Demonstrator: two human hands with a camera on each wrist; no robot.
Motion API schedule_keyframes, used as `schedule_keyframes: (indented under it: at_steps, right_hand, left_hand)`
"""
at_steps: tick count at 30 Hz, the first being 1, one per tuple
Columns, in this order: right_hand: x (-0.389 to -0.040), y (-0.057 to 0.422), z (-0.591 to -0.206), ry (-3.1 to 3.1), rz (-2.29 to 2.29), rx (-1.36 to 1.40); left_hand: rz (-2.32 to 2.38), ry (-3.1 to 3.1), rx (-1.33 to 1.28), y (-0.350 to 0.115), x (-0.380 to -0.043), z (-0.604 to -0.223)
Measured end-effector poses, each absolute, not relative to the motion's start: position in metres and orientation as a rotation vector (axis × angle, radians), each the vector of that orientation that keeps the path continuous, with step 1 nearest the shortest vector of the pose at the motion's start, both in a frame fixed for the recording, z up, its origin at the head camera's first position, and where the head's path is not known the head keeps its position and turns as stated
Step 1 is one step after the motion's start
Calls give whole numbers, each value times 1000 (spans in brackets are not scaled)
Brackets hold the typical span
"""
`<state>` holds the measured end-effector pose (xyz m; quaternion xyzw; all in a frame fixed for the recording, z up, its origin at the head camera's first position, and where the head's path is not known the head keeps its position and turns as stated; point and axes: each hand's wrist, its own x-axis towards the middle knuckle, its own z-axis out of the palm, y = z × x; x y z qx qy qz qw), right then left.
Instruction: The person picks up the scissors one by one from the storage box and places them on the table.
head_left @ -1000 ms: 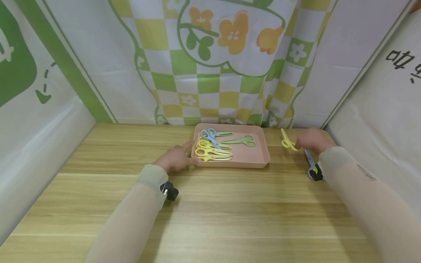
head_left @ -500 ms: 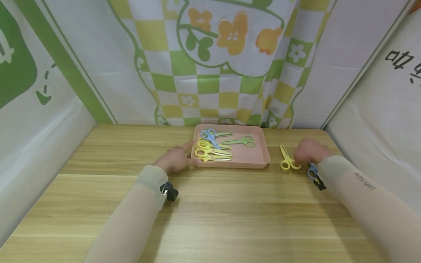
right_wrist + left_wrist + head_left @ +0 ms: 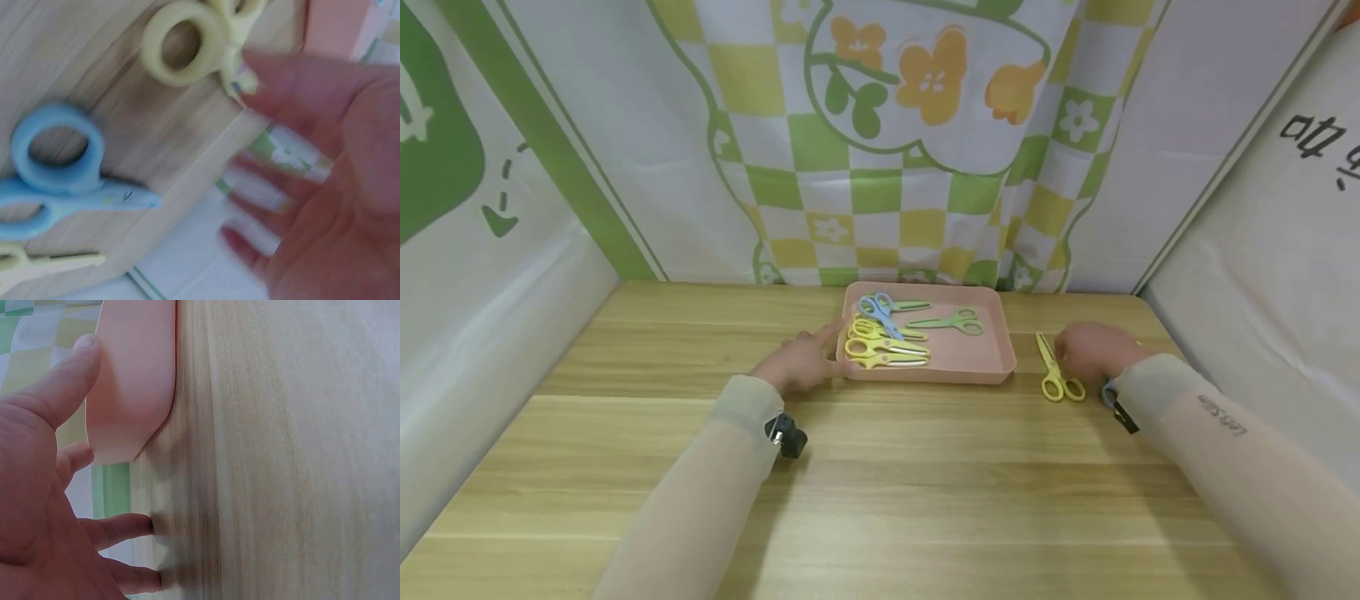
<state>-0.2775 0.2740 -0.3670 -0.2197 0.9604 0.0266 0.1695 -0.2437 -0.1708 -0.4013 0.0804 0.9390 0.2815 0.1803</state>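
My left hand (image 3: 801,360) rests at the left end of a pink tray (image 3: 932,377). Its thumb and forefinger touch the tray wall (image 3: 134,375), and the other fingers spread towards the table. To the tray's right, my right hand (image 3: 1093,350) pinches a pair of yellow scissors (image 3: 1054,375) near the pivot with thumb and forefinger; motion blur softens the contact. The remaining fingers hang loose in the right wrist view. Blue scissors (image 3: 69,175) lie beside that hand, with another yellow pair (image 3: 44,269) beyond, both mostly hidden in the head view.
Inside the tray lie several scissors: yellow pairs (image 3: 887,346) on the left, blue scissors (image 3: 882,312) across them, and green scissors (image 3: 955,322) towards the middle. A checked curtain (image 3: 880,192) hangs behind the wooden table (image 3: 910,483).
My right hand has come nearer and slightly left. The yellow scissors have shifted towards me and turned, now seeming to lie flat on the table. The left hand and tray have not moved.
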Motion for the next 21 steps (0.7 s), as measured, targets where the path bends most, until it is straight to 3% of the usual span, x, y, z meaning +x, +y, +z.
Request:
schedule_keyframes:
  at_steps: [4, 21]
  right_hand:
    - [-279, 273, -371, 2740, 109, -886]
    - [-279, 285, -379, 2712, 62, -926]
  left_hand:
    - [809, 2652, 221, -171, -245, -401]
    - [832, 2640, 222, -171, -246, -402]
